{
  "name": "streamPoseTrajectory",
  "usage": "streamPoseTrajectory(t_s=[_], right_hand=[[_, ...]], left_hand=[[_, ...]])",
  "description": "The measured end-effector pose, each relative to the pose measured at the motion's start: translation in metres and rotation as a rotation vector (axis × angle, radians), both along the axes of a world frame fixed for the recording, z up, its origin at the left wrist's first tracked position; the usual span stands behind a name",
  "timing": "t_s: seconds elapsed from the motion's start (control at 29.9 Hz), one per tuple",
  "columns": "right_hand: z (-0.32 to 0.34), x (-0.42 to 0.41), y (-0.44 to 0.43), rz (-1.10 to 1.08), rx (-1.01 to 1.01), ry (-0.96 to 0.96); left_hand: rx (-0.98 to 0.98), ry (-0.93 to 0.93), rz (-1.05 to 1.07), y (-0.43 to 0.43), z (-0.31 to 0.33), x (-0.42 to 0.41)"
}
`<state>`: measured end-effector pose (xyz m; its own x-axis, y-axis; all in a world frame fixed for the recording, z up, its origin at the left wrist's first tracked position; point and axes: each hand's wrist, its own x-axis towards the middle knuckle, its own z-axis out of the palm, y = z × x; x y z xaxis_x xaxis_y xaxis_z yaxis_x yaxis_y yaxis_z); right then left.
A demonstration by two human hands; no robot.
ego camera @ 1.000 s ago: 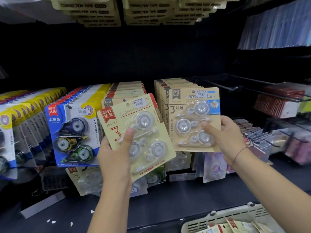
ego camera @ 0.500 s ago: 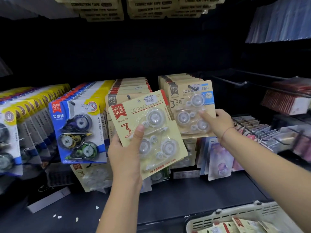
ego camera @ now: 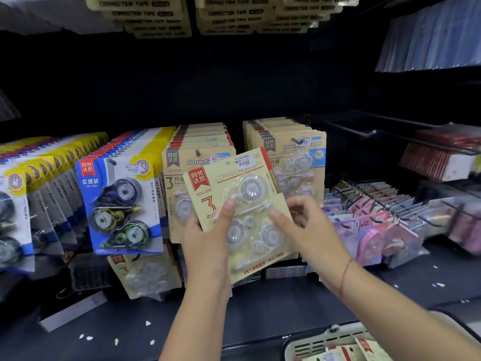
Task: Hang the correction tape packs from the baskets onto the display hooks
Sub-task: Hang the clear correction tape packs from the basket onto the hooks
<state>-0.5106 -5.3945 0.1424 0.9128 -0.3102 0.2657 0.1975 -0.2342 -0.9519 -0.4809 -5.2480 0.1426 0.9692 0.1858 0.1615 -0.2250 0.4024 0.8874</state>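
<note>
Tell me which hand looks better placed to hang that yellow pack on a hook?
Left, probably. The left hand grips the yellow correction tape pack from below, thumb on its front. The right hand only meets its right edge with the thumb; whether it holds is unclear.

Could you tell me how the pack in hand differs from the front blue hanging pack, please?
The held pack has a cream card, the blue pack a blue one. The held pack's dispensers are clear, the blue pack's coloured. The held pack is tilted; the blue pack hangs from a hook. Both hold three dispensers.
</note>
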Motion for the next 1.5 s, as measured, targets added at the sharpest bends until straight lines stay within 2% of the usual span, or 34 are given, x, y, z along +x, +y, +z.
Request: streamPoseTrajectory(t_s=[0.13,0.27,0.37,0.5,0.63,0.84,1.4,1.5], right_hand=[[-0.003,-0.001,0.001,-0.022,0.008,0.069],[0.0,-0.002,-0.014,0.02,0.185,0.037],[0.007,-0.003,-0.029,0.024,0.25,0.011],[0.013,0.004,-0.056,-0.105,0.256,-0.009],[0.015,0.012,-0.073,-0.187,0.264,-0.02],[0.014,0.018,-0.076,-0.222,0.231,-0.067],[0.007,0.024,-0.077,-0.288,0.285,-0.084],[0.004,0.032,-0.079,-0.285,0.244,-0.047]], left_hand=[[0.054,0.01,-0.04,-0.002,-0.003,-0.003],[-0.008,0.073,-0.108,0.007,-0.004,0.001],[0.031,0.065,0.024,0.009,-0.01,0.003],[0.073,-0.018,0.303,0.016,-0.009,0.004],[0.036,-0.081,0.417,0.026,-0.006,0.008],[-0.024,-0.005,0.414,0.025,-0.012,0.011],[0.003,0.01,0.412,0.023,-0.014,0.014],[-0.003,0.005,0.407,0.023,-0.013,0.013]])
